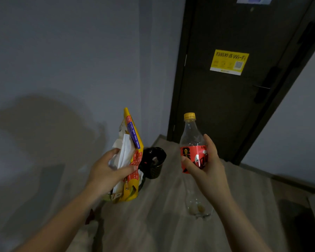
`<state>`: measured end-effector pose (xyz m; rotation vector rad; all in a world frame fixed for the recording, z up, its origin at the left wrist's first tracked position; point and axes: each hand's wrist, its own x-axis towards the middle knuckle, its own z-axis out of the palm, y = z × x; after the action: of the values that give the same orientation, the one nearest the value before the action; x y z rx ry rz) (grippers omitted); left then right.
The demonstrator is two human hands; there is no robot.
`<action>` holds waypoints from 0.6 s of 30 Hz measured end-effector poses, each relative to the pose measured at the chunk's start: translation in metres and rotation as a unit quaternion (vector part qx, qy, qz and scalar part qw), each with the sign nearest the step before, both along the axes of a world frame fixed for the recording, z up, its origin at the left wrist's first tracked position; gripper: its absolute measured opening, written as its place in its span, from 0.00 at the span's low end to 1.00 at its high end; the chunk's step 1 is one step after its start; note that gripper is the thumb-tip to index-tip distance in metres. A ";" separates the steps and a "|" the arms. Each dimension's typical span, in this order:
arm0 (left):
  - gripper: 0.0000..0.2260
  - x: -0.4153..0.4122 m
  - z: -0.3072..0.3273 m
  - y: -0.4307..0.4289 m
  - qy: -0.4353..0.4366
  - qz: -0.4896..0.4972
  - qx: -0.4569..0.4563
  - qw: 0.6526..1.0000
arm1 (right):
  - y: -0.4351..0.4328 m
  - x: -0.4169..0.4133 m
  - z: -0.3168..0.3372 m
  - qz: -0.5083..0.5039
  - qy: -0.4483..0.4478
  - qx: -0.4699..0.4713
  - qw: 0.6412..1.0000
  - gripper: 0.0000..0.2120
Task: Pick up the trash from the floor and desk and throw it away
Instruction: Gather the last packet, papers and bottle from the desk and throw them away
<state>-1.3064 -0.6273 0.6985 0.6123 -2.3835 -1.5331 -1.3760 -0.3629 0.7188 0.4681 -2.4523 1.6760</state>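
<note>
- Left hand (107, 171) clamps a yellow wrapper bundle (130, 155); right hand (205, 166) wraps a plastic bottle (194, 144), held upright.
- Black bin (155, 162) stands on the floor (162, 215) beyond, near the door (235, 79).
- Advice: bring both loads directly over the bin mouth before releasing.

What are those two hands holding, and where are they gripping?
The left hand grips a yellow wrapper with papers at its middle. The right hand holds a plastic bottle around its red label.
</note>
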 end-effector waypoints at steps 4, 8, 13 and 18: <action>0.31 -0.047 -0.013 -0.008 -0.031 0.015 -0.020 0.999 | -0.004 -0.052 -0.014 0.008 -0.023 0.014 1.000 0.42; 0.34 -0.098 -0.028 -0.017 -0.042 0.026 -0.016 0.999 | -0.017 -0.103 -0.028 0.009 -0.046 0.022 0.999 0.42; 0.32 -0.168 -0.046 -0.052 -0.045 0.031 -0.024 0.998 | -0.050 -0.173 -0.042 0.014 -0.074 0.044 0.996 0.42; 0.36 -0.232 -0.056 -0.094 -0.070 0.048 -0.001 0.996 | -0.092 -0.244 -0.052 0.020 -0.123 0.035 0.992 0.42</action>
<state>-1.5385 -0.7214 0.6428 0.8477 -2.4166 -1.4935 -1.6196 -0.4544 0.6671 0.3382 -2.6996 1.7639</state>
